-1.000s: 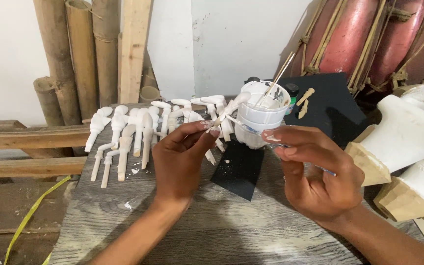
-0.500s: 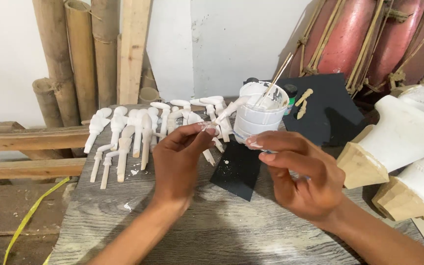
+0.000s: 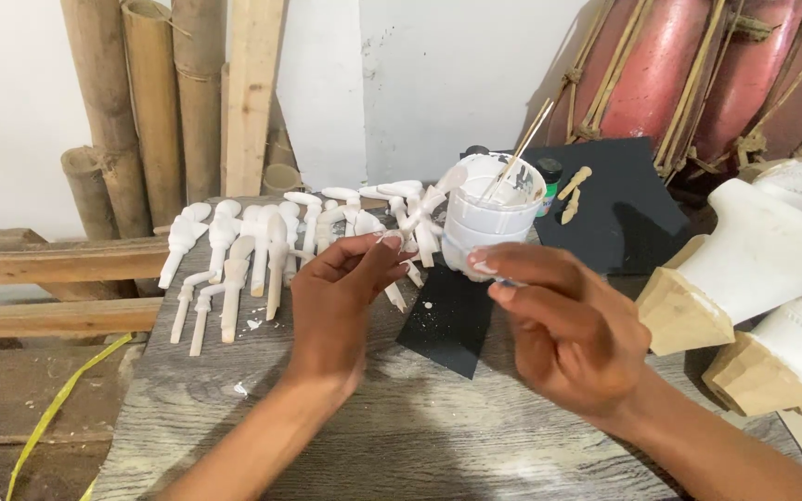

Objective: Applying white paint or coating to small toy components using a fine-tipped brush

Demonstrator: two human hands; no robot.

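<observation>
Two hands (image 3: 457, 306) pinch beside a white tub (image 3: 489, 218).

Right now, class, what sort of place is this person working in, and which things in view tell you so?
Probably a craft workshop. White-painted carved pieces lie in rows on a worn table, a paint cup with sticks stands by both hands, and bamboo poles lean on the wall.

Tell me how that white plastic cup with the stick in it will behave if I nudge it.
The white cup looks tall and narrow, so it may tip rather than slide. The stick leans over its rim, adding leverage. Drips on its wall suggest wet, slippery paint.
</observation>
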